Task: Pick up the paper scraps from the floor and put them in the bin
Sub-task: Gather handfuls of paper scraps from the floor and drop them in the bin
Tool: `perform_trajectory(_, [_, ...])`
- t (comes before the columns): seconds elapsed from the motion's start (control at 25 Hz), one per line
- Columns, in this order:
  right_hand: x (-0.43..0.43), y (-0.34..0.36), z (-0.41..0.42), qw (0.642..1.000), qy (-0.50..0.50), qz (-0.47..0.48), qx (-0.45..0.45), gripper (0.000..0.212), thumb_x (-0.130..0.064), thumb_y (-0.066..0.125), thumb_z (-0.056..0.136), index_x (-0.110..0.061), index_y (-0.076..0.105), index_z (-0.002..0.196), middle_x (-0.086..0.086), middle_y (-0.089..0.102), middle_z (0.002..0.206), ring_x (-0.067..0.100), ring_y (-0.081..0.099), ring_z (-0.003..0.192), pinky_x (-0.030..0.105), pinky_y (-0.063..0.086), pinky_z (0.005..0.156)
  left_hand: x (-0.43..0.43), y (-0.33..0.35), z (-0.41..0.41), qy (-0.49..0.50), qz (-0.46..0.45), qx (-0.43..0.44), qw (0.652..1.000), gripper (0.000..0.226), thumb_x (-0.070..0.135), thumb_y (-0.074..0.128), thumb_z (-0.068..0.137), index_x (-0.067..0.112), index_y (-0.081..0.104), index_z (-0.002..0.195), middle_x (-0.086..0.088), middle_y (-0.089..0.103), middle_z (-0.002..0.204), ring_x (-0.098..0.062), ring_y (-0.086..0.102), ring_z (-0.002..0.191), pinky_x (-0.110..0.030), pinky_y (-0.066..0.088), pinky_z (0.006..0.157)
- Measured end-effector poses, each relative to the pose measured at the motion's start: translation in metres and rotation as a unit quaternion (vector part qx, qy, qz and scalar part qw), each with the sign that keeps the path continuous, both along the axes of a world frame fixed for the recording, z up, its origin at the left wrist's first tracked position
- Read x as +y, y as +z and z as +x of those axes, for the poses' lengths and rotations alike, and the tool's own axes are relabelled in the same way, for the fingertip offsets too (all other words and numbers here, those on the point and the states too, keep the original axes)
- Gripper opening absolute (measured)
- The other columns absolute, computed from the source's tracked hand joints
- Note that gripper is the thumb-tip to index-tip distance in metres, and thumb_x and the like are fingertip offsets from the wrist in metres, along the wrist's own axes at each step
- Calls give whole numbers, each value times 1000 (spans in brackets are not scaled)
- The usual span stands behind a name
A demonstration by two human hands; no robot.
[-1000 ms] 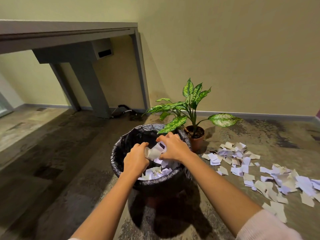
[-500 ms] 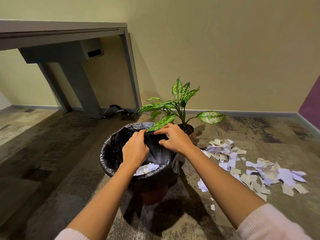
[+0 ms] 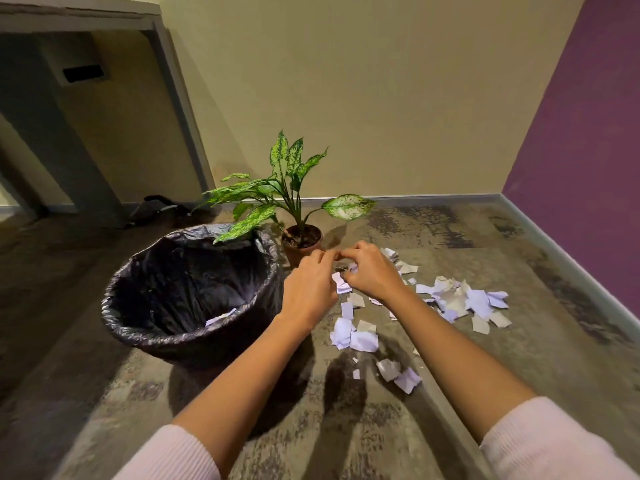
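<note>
Your left hand (image 3: 309,289) and right hand (image 3: 372,273) meet just right of the bin (image 3: 194,337), beside the potted plant (image 3: 287,188). Their fingers curl down with the tips nearly touching, and I cannot tell whether they pinch any paper. The paper scraps (image 3: 360,341) lie on the floor (image 3: 519,341) beneath your 2 hands and spread right. There are well over 20, too overlapped to count exactly. The 1 bin shows 1 scrap (image 3: 220,317) inside.

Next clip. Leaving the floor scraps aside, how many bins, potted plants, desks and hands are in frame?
Bin: 1
Potted plant: 1
Desk: 1
Hands: 2, the left hand and the right hand
Total: 5
</note>
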State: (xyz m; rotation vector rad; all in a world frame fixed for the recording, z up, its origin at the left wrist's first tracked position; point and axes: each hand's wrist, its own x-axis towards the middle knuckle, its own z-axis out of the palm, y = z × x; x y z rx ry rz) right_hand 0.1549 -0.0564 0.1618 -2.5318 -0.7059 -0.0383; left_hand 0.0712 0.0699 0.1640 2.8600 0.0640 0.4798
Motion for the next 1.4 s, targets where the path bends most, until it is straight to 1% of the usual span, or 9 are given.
perform_trajectory(0.36, [-99, -132, -13, 971, -83, -102, 197, 48, -24, 69, 78, -29, 60, 126, 8, 53, 131, 29, 54, 118, 40, 50, 92, -46, -135, -6, -24, -30, 271, 962, 45, 26, 60, 90, 24, 48, 133, -3, 52, 133, -27, 54, 119, -41, 49, 87])
perform_trajectory(0.48, [-115, -166, -23, 949, -101, -125, 270, 66, -33, 78, 72, -24, 53, 133, 8, 52, 135, 29, 53, 121, 41, 49, 97, -50, -161, -10, -11, -39, 324, 945, 47, 27, 62, 88, 20, 47, 132, -7, 51, 134, -29, 53, 121, -41, 48, 90])
perform_trajectory(0.6, [-119, -192, -35, 940, -107, -168, 276, 82, -42, 83, 63, -22, 47, 134, 13, 41, 132, 34, 44, 123, 41, 47, 96, -50, -179, -9, -5, -67, 357, 932, 64, 28, 72, 83, 20, 41, 139, -8, 46, 140, -30, 50, 125, -41, 46, 94])
perform_trajectory(0.72, [-117, -205, -36, 948, -102, -171, 248, 87, -40, 86, 62, -22, 44, 135, 14, 34, 133, 36, 40, 124, 41, 43, 100, -52, -194, -4, 0, -62, 361, 931, 69, 27, 74, 81, 17, 38, 140, -10, 45, 139, -33, 52, 122, -41, 46, 91])
perform_trajectory(0.96, [-107, -211, -21, 953, -81, -123, 263, 82, -33, 86, 65, -26, 47, 137, 15, 36, 135, 37, 39, 126, 40, 41, 103, -59, -213, 13, 29, -106, 311, 944, 39, 18, 69, 82, 13, 57, 119, -11, 52, 123, -34, 57, 110, -42, 50, 85])
perform_trajectory(1.08, [-90, -215, -15, 961, -68, -95, 252, 84, -30, 85, 68, -25, 43, 140, 15, 35, 140, 36, 34, 132, 43, 39, 106, -61, -216, 19, 31, -128, 278, 952, 37, 15, 69, 82, 14, 55, 115, -10, 56, 116, -35, 58, 105, -43, 50, 80])
perform_trajectory(1.28, [-64, -216, 0, 980, -19, -103, 170, 79, -28, 80, 73, -19, 37, 139, 12, 36, 132, 33, 36, 127, 44, 43, 99, -53, -214, 31, 23, -87, 220, 971, 72, 19, 76, 73, 16, 35, 133, -11, 42, 124, -37, 57, 100, -40, 44, 61])
perform_trajectory(1.32, [-62, -215, 7, 981, -12, -110, 158, 85, -30, 81, 71, -20, 34, 141, 12, 34, 132, 33, 33, 129, 45, 44, 99, -47, -212, 36, 20, -69, 211, 975, 85, 28, 81, 69, 17, 32, 137, -11, 39, 129, -35, 54, 105, -39, 45, 64])
perform_trajectory(1.4, [-58, -212, 22, 977, 5, -131, 167, 106, -37, 86, 63, -25, 24, 148, 13, 27, 140, 33, 22, 136, 50, 41, 103, -31, -212, 49, 24, -21, 210, 977, 112, 46, 86, 60, 19, 22, 148, -13, 28, 142, -34, 42, 123, -43, 46, 87])
